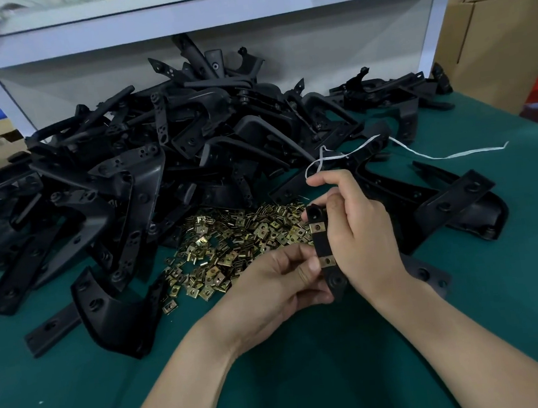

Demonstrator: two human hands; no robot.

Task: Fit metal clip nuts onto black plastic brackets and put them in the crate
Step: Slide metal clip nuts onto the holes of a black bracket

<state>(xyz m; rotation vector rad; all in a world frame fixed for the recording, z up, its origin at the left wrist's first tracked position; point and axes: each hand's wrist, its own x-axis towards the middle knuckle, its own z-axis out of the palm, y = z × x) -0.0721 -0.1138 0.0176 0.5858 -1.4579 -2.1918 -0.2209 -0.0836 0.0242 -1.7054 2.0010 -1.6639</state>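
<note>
Head view: left hand (279, 282) and right hand (360, 237) grip a long black plastic bracket (321, 245) mid-frame, to push gold metal clips (327, 261) on.

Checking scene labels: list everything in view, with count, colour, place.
held bracket: one, black, in both hands
fitted clip nuts: two, brass, on held bracket
loose brackets: many, black, piled at back and left
loose clip nuts: many, brass, heaped before the pile
string: one, white, across brackets at right
table: one, green, under everything
shelf: one, white, above the pile
cardboard boxes: a few, brown, far right
left hand: pinches held bracket's lower end
right hand: grips its upper part
</note>
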